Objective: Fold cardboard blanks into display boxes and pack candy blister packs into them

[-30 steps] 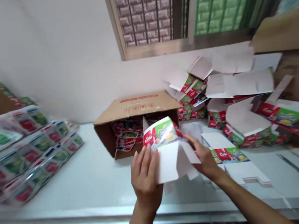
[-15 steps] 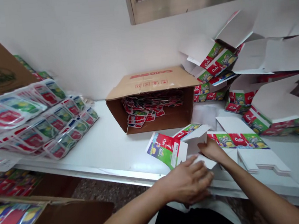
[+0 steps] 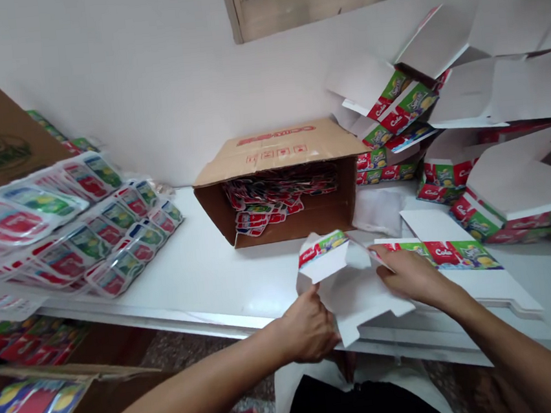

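A partly folded printed carton [image 3: 356,289] is held between my two hands at the table's front edge, its white inner side and notched flap facing me. My left hand [image 3: 311,325] grips its left side, fingers curled and thumb up. On the right side, my right hand [image 3: 409,275] has its fingers closed on the carton wall. A stack of flat cartons [image 3: 472,278] with Cola and Sprite prints lies just right of my right hand. Behind the carton, a brown cardboard box [image 3: 275,151] lies on its side, open toward me, with many small printed packets [image 3: 266,215] inside.
Strips of printed packets [image 3: 107,229] are piled on the left of the white table [image 3: 208,265]. Opened cartons [image 3: 512,190] are heaped at the right. A clear plastic bag [image 3: 378,213] lies beside the brown box. Another cardboard box [image 3: 94,406] stands low at the left.
The carton has turned and opened up, so its white inside now faces me. My left hand has moved from on top to its left side; my right hand has shifted slightly right.
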The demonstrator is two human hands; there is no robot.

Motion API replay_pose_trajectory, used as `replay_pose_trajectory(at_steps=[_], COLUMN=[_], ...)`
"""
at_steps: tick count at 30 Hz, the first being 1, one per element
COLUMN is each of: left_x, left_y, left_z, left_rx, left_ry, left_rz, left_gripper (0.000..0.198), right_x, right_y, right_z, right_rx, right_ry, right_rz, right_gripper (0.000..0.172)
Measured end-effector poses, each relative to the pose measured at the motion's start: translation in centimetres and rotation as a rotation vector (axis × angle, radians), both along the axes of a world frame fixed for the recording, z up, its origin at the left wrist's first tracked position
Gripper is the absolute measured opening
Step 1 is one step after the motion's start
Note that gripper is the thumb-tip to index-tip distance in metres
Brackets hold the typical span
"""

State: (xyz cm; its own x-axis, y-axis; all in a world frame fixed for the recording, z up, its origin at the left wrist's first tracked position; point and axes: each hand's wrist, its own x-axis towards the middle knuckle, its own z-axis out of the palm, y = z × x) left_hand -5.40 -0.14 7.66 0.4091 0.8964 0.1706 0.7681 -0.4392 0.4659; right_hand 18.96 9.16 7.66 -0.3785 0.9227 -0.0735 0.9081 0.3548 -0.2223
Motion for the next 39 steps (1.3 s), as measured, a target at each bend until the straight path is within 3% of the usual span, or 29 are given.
replay_pose_trajectory(at_steps=[3, 6, 8, 11, 13, 14, 16, 18, 19, 22, 24, 28, 32, 35, 39], left_x=[-0.6, -1.2, -1.0, 0.2, 1.2, 1.7, 2.5, 2.9, 3.1, 3.2, 3.1, 2.8, 2.7, 3.0, 3.5], left_y=[1.0, 3.6, 4.8, 4.2, 2.4, 1.3, -0.7, -1.6, -1.6, -0.5, 0.5, 1.1, 0.3, 0.0, -0.1], left_z=[0.1, -0.7, -1.5, -1.7, -1.3, -1.0, -0.9, -1.4, -1.9, -3.8, -5.1, -7.1, -7.7, -7.6, -7.7], left_rx=[0.123, 0.243, 0.298, 0.386, 0.516, 0.617, 0.795, 0.821, 0.782, 0.596, 0.507, 0.399, 0.441, 0.481, 0.534], left_ry=[0.296, 0.407, 0.402, 0.344, 0.227, 0.145, 0.057, 0.145, 0.234, 0.464, 0.541, 0.613, 0.647, 0.64, 0.634], left_rz=[-0.174, 0.091, 0.245, 0.301, 0.198, 0.076, -0.286, -0.493, -0.482, -0.243, -0.163, -0.119, -0.089, -0.107, -0.124], left_gripper=[0.033, 0.029, 0.022, 0.024, 0.024, 0.024, 0.024, 0.028, 0.032, 0.046, 0.052, 0.049, 0.047, 0.048, 0.047], right_x=[-0.2, -0.7, -1.2, -1.8, -2.0, -2.0, -2.0, -2.0, -2.0, -2.1, -2.0, 0.0, 2.8, 2.3, -1.8], right_y=[0.3, 0.6, 1.0, 2.0, 2.8, 3.1, 3.5, 3.5, 3.4, 3.1, 3.0, 3.1, 3.0, 2.7, 2.2], right_z=[-1.2, -2.0, -2.2, -2.3, -2.4, -2.4, -2.6, -2.6, -2.6, -2.5, -2.4, -2.8, -4.1, -5.8, -7.7], right_rx=[-0.308, -0.577, -0.629, -0.646, -0.657, -0.671, -0.709, -0.75, -0.775, -0.855, -0.894, -0.903, -0.902, -0.693, -0.453], right_ry=[0.122, 0.207, 0.168, 0.109, 0.091, 0.087, 0.084, 0.092, 0.102, 0.154, 0.183, 0.281, 0.659, 0.891, 0.742], right_rz=[-0.007, -0.038, -0.068, -0.113, -0.116, -0.113, -0.101, -0.081, -0.066, -0.007, 0.012, 0.068, 0.181, -0.039, -0.193], right_gripper=[0.029, 0.027, 0.028, 0.031, 0.033, 0.034, 0.034, 0.034, 0.034, 0.031, 0.03, 0.039, 0.057, 0.069, 0.075])
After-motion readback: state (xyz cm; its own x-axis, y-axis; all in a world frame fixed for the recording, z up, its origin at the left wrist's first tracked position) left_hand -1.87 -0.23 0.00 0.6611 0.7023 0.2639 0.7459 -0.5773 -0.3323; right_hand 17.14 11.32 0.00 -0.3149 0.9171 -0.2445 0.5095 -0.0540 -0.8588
